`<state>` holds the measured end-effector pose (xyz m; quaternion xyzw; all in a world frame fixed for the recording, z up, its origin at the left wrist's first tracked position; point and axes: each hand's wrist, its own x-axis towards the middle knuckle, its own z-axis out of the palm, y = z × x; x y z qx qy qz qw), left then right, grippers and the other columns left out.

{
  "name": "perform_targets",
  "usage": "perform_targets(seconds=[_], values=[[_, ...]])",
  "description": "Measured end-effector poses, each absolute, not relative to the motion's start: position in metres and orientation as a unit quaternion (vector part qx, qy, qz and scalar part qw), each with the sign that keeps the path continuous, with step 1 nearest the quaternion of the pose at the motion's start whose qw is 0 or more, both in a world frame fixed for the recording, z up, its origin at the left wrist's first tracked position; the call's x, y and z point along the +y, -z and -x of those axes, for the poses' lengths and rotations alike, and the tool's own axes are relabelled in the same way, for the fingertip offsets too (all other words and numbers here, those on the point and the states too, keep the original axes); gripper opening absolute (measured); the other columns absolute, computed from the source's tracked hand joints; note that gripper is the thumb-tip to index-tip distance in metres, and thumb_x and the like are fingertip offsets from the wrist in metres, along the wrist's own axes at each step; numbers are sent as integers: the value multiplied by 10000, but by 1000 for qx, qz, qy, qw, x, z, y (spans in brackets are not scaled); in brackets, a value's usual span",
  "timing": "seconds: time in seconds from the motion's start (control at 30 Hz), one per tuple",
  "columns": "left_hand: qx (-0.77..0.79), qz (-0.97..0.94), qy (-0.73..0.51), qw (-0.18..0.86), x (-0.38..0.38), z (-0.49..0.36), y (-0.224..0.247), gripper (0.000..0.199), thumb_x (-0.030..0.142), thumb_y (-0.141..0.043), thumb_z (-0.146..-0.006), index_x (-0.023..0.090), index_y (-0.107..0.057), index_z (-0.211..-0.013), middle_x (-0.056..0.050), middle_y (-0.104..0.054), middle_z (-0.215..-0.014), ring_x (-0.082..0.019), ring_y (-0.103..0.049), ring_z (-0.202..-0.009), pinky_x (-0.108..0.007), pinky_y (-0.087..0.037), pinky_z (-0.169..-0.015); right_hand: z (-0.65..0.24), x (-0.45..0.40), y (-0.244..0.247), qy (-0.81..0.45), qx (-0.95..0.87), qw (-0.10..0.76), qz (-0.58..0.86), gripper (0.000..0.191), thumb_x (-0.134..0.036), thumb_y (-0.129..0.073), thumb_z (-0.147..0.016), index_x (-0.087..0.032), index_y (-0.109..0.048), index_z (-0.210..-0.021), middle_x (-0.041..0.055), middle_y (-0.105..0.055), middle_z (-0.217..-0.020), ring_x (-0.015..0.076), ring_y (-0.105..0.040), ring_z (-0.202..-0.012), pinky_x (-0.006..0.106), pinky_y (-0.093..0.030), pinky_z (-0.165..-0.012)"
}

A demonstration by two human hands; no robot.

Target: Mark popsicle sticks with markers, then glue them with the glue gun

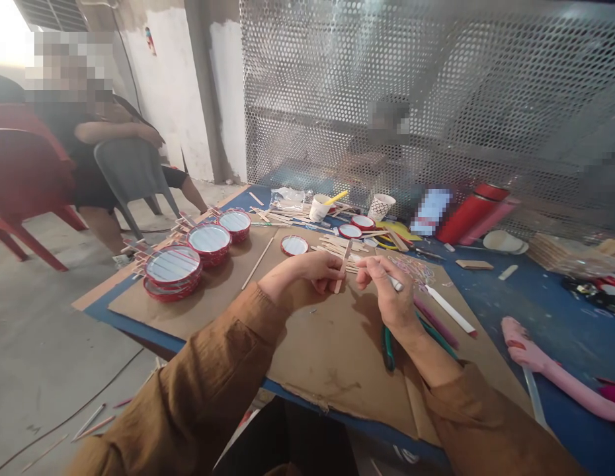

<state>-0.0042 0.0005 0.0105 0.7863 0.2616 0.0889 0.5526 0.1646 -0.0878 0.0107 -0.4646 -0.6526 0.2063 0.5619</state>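
Head view: a light, stiff craft stick (342, 272), best taken by its edges, is pinched in the fingers of the left hand (301, 274); a slim tool (393, 283) is clenched by the right hand (387, 294), just beside the stick.

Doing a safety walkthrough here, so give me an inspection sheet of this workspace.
Surface: blue table partly covered by a cardboard sheet.
Job's things: wooden craft stick; red-rimmed round frames nearby.
Clutter: paper cups, red flask, green-handled tool.
Grippers: left hand holds the stick; right hand pinches a slim pen-like tool.
Cables: dark cable on the floor.
Surroundings: seated person; perforated metal screen.
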Motion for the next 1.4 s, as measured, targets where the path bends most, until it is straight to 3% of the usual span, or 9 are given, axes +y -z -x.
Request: perform_targets(seconds=[1.4], values=[[268, -783, -104, 552, 1, 1, -6, 153, 136, -512, -857, 145, -555, -710, 28, -622, -648, -48, -505, -468, -158, -407, -491, -168, -85, -6, -275, -626, 578, 446, 368, -546, -581, -939, -213, -706, -843, -25, -597, -609, 131, -560, -539, 283, -453, -563]])
